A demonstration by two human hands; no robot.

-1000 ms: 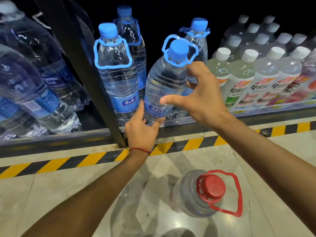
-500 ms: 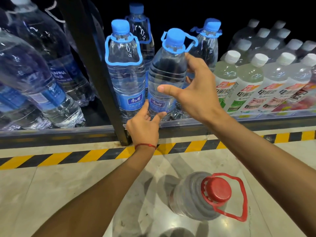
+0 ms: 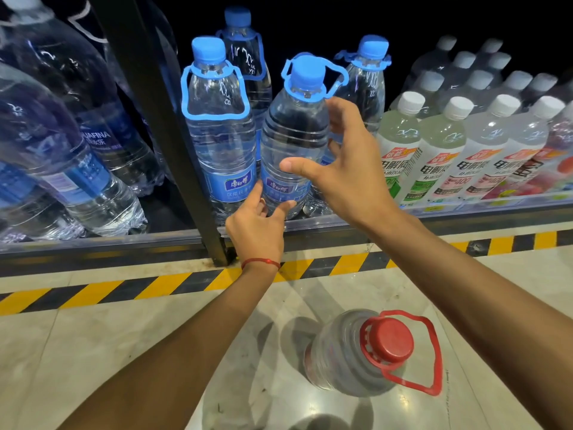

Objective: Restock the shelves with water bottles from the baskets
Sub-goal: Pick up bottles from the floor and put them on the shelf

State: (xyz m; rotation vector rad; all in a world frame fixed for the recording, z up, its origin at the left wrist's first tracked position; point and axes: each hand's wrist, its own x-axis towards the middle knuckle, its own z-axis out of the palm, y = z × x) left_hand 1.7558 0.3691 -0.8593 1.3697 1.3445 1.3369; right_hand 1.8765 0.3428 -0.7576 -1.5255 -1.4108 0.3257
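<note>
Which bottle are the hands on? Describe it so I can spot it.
Start at the black shelf post; four blue-capped bottles stand just right of it. The water bottle is front right, left hand at its base, right hand on its side. Only its blue carry loop stands up around the cap.

Views: we have a single one, a wide-angle camera worn on the head.
Facing: we look forward and down, over the pale glossy tiled floor (image 3: 77, 352) towards the low dark metal shelf edge (image 3: 93, 246).
Height: we sit above the clear red-capped water jug (image 3: 366, 352) and see its cap almost from the top.
Nearness: we are close. Both forearms run in from the bottom edge, and the left hand (image 3: 257, 231) and right hand (image 3: 350, 175) meet at the clear blue-capped water bottle (image 3: 294, 135) just above mid-frame.
Lens: the black upright shelf post (image 3: 173, 150) leans in our view.
Span: the yellow-and-black hazard stripe (image 3: 155, 287) crosses our frame from side to side.
</note>
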